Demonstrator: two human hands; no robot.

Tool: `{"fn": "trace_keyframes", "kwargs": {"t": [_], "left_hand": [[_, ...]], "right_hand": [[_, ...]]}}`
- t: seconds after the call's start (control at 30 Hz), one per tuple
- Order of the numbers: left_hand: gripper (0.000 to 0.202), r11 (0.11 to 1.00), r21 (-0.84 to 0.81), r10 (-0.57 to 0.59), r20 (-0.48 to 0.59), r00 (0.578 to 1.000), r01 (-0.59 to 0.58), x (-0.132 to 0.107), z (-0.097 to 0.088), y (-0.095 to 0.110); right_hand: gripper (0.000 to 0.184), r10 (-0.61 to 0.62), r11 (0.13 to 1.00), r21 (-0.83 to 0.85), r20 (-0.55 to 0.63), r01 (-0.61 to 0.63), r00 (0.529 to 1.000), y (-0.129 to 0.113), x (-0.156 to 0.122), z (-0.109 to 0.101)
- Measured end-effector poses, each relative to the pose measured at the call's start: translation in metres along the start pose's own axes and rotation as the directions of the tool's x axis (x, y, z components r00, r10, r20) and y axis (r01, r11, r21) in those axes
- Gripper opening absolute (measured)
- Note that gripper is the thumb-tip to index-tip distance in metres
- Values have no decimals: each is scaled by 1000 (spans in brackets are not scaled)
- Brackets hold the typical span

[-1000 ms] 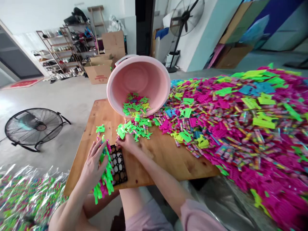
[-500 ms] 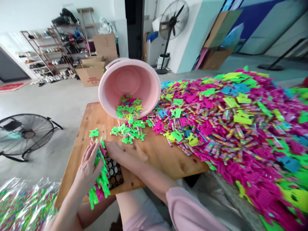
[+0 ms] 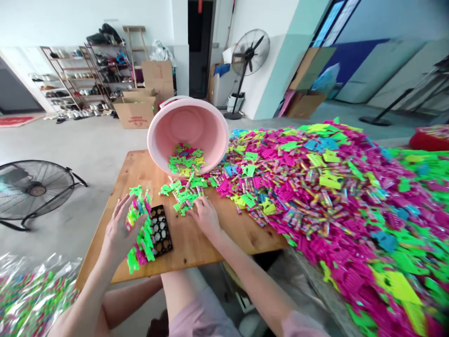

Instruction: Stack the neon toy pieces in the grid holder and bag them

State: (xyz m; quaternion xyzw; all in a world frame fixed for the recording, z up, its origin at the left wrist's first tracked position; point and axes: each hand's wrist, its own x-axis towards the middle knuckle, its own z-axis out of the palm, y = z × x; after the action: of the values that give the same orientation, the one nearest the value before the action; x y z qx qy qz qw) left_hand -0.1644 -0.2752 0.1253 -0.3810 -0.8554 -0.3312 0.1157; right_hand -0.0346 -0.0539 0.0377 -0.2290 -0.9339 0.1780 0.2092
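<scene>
My left hand point(image 3: 119, 228) is open, thumb spread from the fingers, along the outer side of a row of bright green and pink plastic pieces point(image 3: 142, 236). The row stands on the left part of a black tray with round holes point(image 3: 161, 230); the holes on its right side show. My right hand point(image 3: 206, 219) reaches to a small heap of green toy-like plastic pieces point(image 3: 184, 193). Its thumb and forefinger are apart at the heap's near edge, touching the pieces. Small printed tubes lie among them.
A pink basin point(image 3: 189, 128) lies tipped toward me on the wooden table point(image 3: 224, 241), with more pieces inside. A large mound of coloured pieces and tubes point(image 3: 298, 182) rises at the right. A floor fan point(image 3: 37, 189) and a clear bag of pieces point(image 3: 37, 295) are at the left.
My right hand has moved from beside the tray, right and away, to the green heap, uncovering the tray's holes. My left hand stays by the row. The view has shifted slightly.
</scene>
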Motion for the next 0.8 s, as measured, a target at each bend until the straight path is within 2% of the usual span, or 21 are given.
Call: {"fn": "trace_keyframes", "kwargs": {"t": [0.07, 0.13, 0.17, 0.23, 0.3, 0.4, 0.47, 0.6, 0.73, 0.8], "left_hand": [[55, 999, -6, -43, -17, 999, 43, -11, -4, 7], [53, 998, 8, -68, 25, 997, 68, -23, -3, 8], [53, 997, 16, -73, 59, 996, 72, -28, -1, 8], [54, 998, 14, -67, 115, 991, 66, -36, 6, 6], [54, 998, -8, -59, 130, 990, 61, -41, 11, 4], [53, 996, -34, -72, 118, 990, 77, -42, 13, 3], [52, 995, -51, -80, 123, 989, 87, -42, 11, 2], [50, 989, -80, -110, 154, 982, 123, -45, 7, -2], [50, 988, -79, -125, 131, 984, 136, -50, 17, -4], [50, 990, -75, -114, 112, 987, 123, -52, 22, -4]], "right_hand": [[22, 142, 990, -29, 116, -139, 983, -8, 13, -5], [18, 248, 969, -45, 213, -244, 945, -12, 26, -7], [15, 280, 959, -34, 226, -280, 933, -12, 31, -7], [14, 291, 950, 56, 189, -306, 938, -11, 32, -4], [17, 256, 931, 232, 143, -283, 956, -9, 24, 3], [12, 206, 830, 488, 181, -270, 962, -8, 3, 14], [12, 216, 799, 521, 218, -301, 952, -9, -10, 17], [11, 188, 899, 350, 235, -263, 954, -4, -9, 2], [17, 125, 988, 87, 38, -128, 991, -7, 35, -17], [30, 8, 1000, -6, -15, -8, 1000, -12, 62, -13]]}}
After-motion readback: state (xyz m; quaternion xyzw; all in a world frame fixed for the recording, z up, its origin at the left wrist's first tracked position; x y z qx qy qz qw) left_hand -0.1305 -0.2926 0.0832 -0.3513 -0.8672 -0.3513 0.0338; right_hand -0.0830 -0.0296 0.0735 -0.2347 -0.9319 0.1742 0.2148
